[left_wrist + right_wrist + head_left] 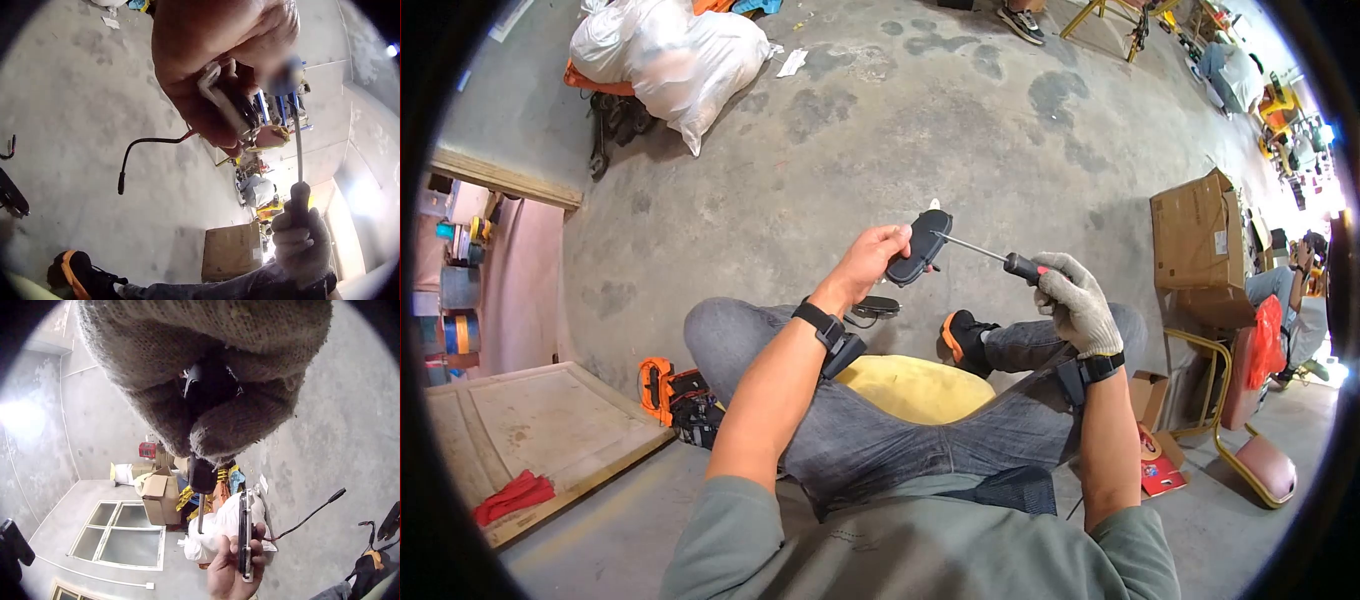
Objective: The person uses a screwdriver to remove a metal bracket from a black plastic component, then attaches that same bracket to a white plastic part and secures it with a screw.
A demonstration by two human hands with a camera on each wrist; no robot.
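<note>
The bare left hand (868, 262) grips a flat black oval part (920, 246) with a light metal bracket; a dark cable with a plug end (134, 145) hangs from it in the left wrist view. In the gloved right hand (1080, 305) is a screwdriver (1022, 267), its black handle held in curled fingers. The screwdriver's shaft reaches left to the part's face in the head view; whether the tip touches a screw cannot be told. The glove (206, 381) hides most of the handle in the right wrist view.
A second black part with a cable (876, 307) lies on the floor beside the left knee. Around the seated person are a yellow cushion (915, 388), an orange and black tool (658, 392), a cardboard box (1197, 235), white sacks (690, 70) and a wooden panel (540, 430).
</note>
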